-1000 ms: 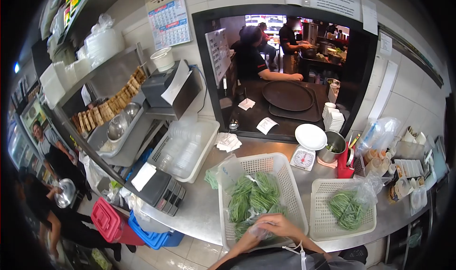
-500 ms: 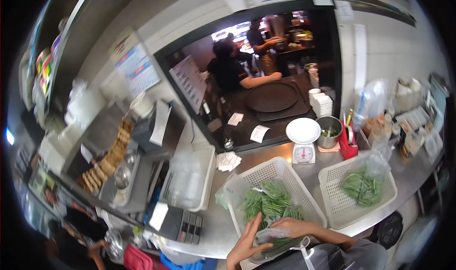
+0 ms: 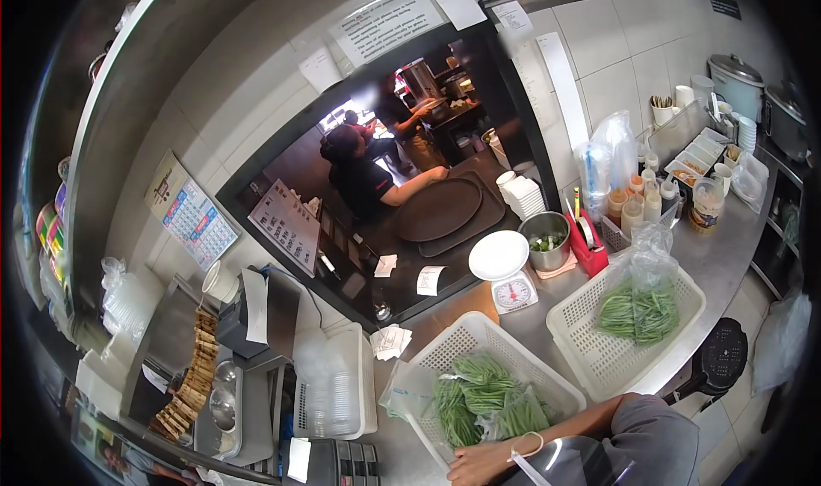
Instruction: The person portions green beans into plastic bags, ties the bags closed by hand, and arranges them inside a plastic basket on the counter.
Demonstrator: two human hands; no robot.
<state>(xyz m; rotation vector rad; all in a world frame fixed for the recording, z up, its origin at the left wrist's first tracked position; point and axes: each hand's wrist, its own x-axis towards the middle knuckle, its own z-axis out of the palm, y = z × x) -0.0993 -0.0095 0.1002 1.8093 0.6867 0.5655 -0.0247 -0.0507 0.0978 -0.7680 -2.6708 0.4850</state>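
My right hand (image 3: pixel 477 465) is at the bottom edge, beside the near end of a white perforated basket (image 3: pixel 547 375); its fingertips are hidden, so its grip cannot be made out. Bundles of green beans (image 3: pixel 486 382) in clear plastic lie in that basket. My left hand is out of view. To the right, a second white basket (image 3: pixel 581 349) holds a clear bag of green beans (image 3: pixel 637 311) with its plastic top bunched upward.
Behind the baskets are a dial scale (image 3: pixel 513 293) with a white plate (image 3: pixel 499 255), a metal pot (image 3: pixel 545 242) and a red holder (image 3: pixel 588 246). Sauce bottles (image 3: pixel 633 212) stand at right, clear containers (image 3: pixel 329 396) at left. A co-worker (image 3: pixel 359 174) is beyond the pass window near dark trays (image 3: pixel 440 208).
The view has turned to the right and the scene appears rotated. My left hand has left the view. My right hand now sits lower, at the bottom edge.
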